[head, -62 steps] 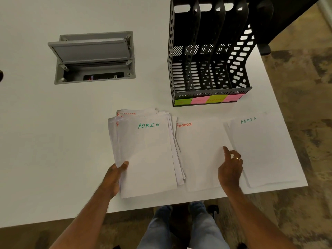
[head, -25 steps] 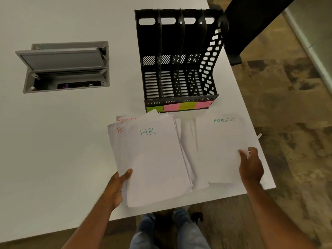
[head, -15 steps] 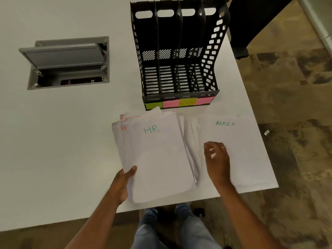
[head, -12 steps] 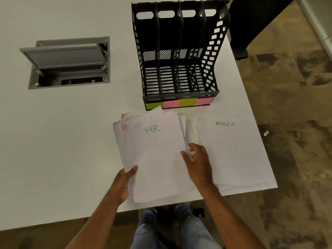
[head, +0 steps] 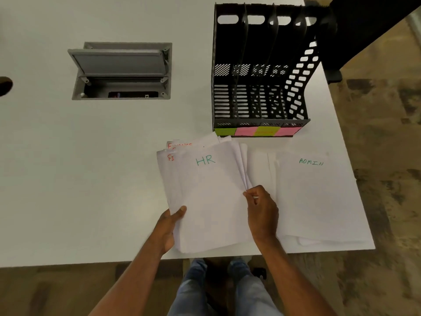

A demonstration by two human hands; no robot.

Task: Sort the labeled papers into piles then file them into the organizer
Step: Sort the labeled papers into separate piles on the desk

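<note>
one loose stack of papers [head: 205, 201] lies at lower centre of the frame on the worktop [head: 91, 167], hr sheet [head: 211, 183] on top. left hand [head: 169, 226] grips its lower left corner. right hand [head: 262, 210] pinches the right edge. sheets are light, limp and slippery: lift one by an edge, with the stack steadied.

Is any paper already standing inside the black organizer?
No, all four slots of the organizer look empty, and the papers, such as the HR sheet, lie on the table.
</note>
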